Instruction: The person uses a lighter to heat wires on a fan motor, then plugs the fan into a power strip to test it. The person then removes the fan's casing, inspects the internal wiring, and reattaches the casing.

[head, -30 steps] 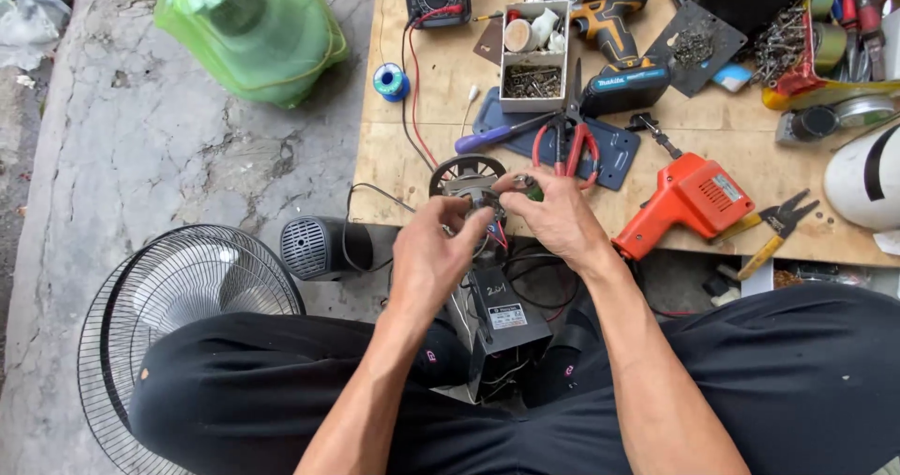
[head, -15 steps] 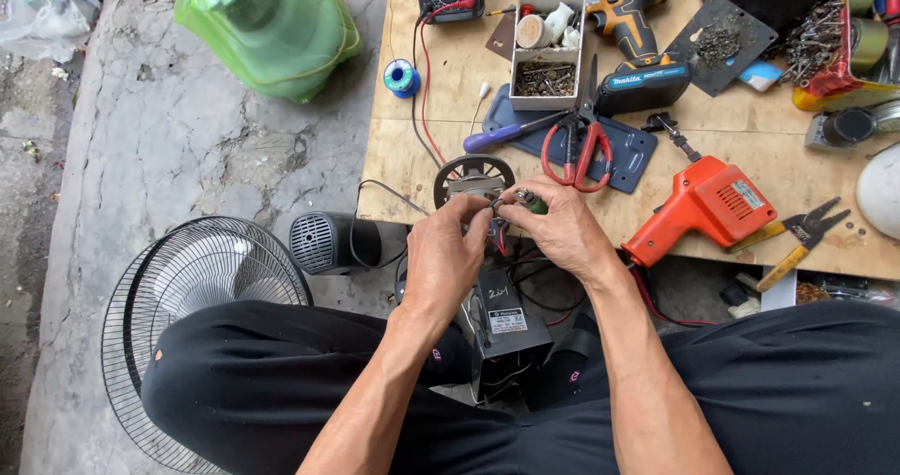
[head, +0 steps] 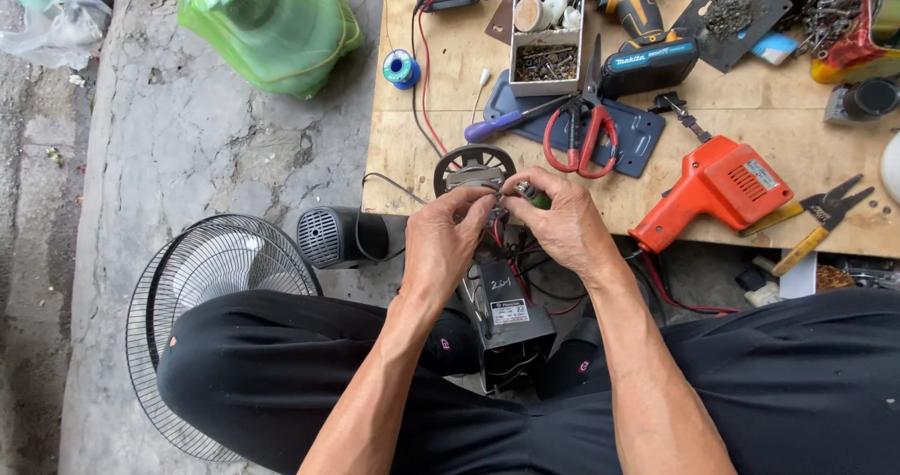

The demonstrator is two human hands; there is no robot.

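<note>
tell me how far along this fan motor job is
Done, by the look of it: the fan grille is off and lies on the floor, and the motor is out in the open at the board's edge. In hand: the left hand and right hand pinch the wires beside the motor. Left: the wires hang loose, and the grille is not back on.

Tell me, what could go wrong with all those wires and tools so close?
The red and black wires tangle under both hands, so the left hand or right hand might snag one. The round motor part sits at the board's edge and could slip off.
</note>
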